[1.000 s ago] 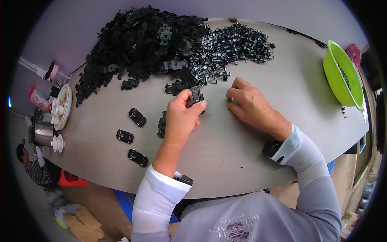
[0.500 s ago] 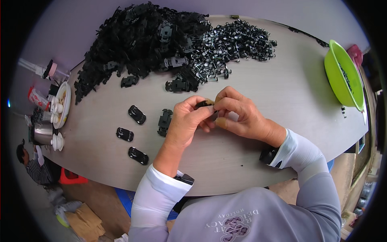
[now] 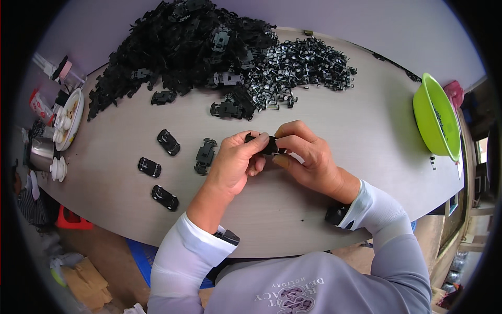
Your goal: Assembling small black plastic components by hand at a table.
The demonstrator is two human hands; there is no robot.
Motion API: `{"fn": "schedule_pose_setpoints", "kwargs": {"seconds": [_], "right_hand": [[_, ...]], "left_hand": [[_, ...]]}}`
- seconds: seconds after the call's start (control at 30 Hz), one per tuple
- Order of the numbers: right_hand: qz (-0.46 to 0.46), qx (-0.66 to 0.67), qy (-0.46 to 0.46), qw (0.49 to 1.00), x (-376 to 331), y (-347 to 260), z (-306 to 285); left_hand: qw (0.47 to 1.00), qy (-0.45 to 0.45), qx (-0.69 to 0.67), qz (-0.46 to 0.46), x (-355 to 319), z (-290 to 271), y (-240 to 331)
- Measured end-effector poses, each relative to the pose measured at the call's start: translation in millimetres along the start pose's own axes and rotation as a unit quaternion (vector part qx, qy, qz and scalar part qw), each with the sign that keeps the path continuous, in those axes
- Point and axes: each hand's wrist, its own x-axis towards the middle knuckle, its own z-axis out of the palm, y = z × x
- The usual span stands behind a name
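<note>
Over the middle of the table, my left hand grips a small black toy car chassis, thumb on top. At its right end my right hand pinches with thumb and fingers; a tan wrap covers the thumb tip. Whether a small axle sits between those fingers is hidden. Left of my left hand lies a loose dark chassis. Farther left are three small black toy cars, one upper, one middle and one lower.
A big heap of black chassis spreads at the back, beside a pile of wheel axles. At the right stands a green basin holding small parts. A white dish and a metal pot sit at the left edge.
The chassis has turned in my fingers and shows more of its dark surface. My right fingers have closed in on its end. The whole view has shifted slightly.
</note>
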Motion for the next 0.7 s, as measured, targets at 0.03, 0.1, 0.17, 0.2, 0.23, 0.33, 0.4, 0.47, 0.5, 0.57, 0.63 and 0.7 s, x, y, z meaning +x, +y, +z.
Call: {"fn": "schedule_pose_setpoints", "kwargs": {"seconds": [0.03,0.1,0.17,0.2,0.23,0.33,0.4,0.47,0.5,0.57,0.63,0.7], "right_hand": [[-0.002,0.0,-0.002,1.0,1,0,0],[-0.02,-0.028,-0.002,0.999,2,-2,-2],[-0.033,-0.045,-0.008,0.998,1,1,-4],[-0.045,-0.06,-0.013,0.997,1,2,-4],[-0.045,-0.062,-0.014,0.997,1,1,-5],[-0.067,-0.096,-0.008,0.993,1,-3,-4],[-0.098,-0.114,-0.007,0.989,-1,-2,-2],[-0.095,-0.115,-0.013,0.989,-2,-2,0],[-0.093,-0.113,-0.019,0.989,-2,-2,1],[-0.06,-0.061,-0.02,0.996,1,-1,0],[-0.03,-0.008,-0.02,0.999,6,5,-5],[0.016,0.129,-0.049,0.99,10,20,-13]], "left_hand": [[1.0,0.001,-0.001,0.002,0,-1,-1],[0.999,-0.009,-0.046,-0.002,2,-4,-4],[0.997,-0.009,-0.081,-0.01,1,0,-6],[0.993,-0.008,-0.115,-0.019,1,1,-7],[0.993,-0.01,-0.116,-0.019,0,0,-8],[0.991,-0.041,-0.126,-0.03,-1,0,-12],[0.992,0.004,-0.128,-0.013,-3,7,-15],[0.995,-0.001,-0.1,0.003,-6,7,-15],[0.997,-0.002,-0.072,0.019,-6,7,-14],[0.998,0.006,-0.052,0.024,-6,6,-12],[0.999,-0.016,-0.021,0.038,-5,4,-9],[0.999,-0.026,-0.014,0.043,-3,5,-6]]}}
